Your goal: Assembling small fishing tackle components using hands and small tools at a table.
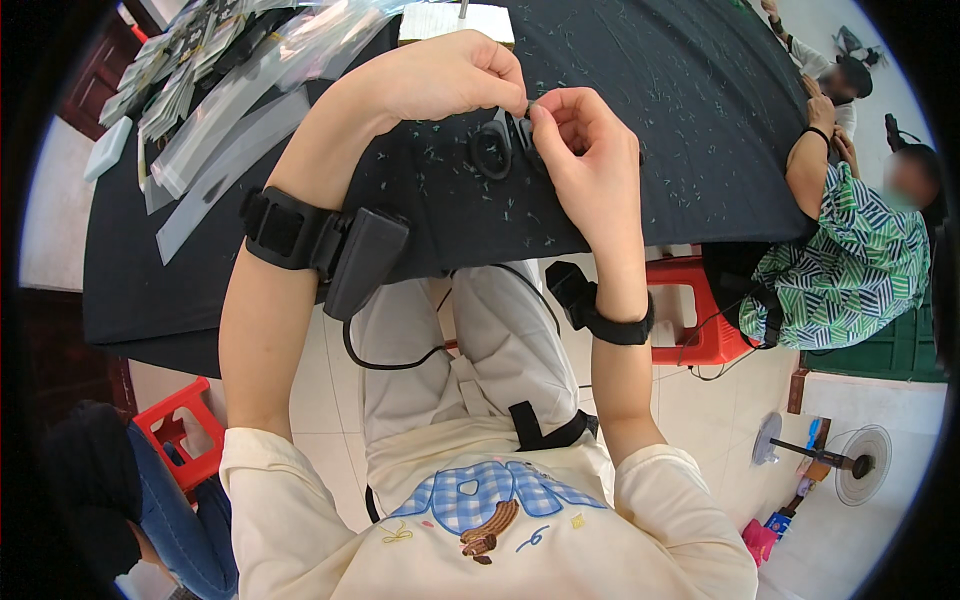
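My left hand (450, 75) and my right hand (585, 160) meet over the black cloth-covered table (660, 130). Their fingertips pinch one small, thin item (529, 106) between them; it is too small to tell what it is. Black-handled scissors (497, 146) lie on the cloth just below my fingers, partly hidden by my right hand. Each forearm wears a black strap with a black device and a cable.
Clear plastic sleeves (215, 150) lie fanned out at the table's left. Small thread scraps dot the cloth. A white block (455, 22) sits at the far edge. A person in a green patterned top (860, 260) sits at the right. Red stools (695, 320) and a floor fan (840, 460) stand below.
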A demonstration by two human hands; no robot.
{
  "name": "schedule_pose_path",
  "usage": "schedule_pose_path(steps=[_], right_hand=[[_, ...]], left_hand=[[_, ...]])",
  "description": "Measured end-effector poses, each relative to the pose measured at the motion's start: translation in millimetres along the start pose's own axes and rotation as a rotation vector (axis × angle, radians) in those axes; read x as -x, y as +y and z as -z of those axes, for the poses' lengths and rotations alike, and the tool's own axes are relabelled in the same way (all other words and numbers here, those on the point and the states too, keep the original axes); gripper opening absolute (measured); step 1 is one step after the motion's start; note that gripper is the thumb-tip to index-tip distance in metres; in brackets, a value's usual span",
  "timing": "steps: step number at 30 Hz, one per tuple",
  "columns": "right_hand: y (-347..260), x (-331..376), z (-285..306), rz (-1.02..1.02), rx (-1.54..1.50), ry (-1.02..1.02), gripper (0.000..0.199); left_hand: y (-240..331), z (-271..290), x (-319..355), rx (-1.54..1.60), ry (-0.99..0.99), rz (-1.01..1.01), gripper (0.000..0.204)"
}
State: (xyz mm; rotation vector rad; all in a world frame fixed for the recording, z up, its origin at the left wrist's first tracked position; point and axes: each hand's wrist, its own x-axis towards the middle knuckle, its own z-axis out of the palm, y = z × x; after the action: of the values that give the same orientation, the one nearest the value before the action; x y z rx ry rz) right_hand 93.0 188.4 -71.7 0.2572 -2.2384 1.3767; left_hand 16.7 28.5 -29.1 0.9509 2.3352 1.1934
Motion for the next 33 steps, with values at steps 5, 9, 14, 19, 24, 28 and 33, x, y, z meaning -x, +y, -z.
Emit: schedule_pose_path(steps=[5,9,14,19,24,28,33], right_hand=[[-2,0,1,-0.003,-0.015,-0.015,0.011],[-3,1,1,-0.005,-0.025,-0.023,0.01],[-3,1,1,0.004,-0.035,-0.017,0.01],[-4,2,1,0.003,-0.085,-0.008,0.008],[-3,2,1,-0.032,-0.159,0.086,0.008],[2,0,1,-0.064,-0.191,0.158,0.009],[1,-1,0,-0.07,-0.161,0.135,0.009]], left_hand=[[-1,1,-2,0.02,-0.028,0.032,0.013],[0,1,-1,0.027,-0.028,0.003,0.012],[0,3,-1,0.028,-0.044,-0.008,0.012],[-8,2,-6,-0.014,0.023,-0.039,0.014],[0,3,-1,0.055,0.022,0.012,0.014],[1,1,1,0.115,0.037,-0.006,0.014],[4,0,1,0.17,0.032,-0.023,0.014]])
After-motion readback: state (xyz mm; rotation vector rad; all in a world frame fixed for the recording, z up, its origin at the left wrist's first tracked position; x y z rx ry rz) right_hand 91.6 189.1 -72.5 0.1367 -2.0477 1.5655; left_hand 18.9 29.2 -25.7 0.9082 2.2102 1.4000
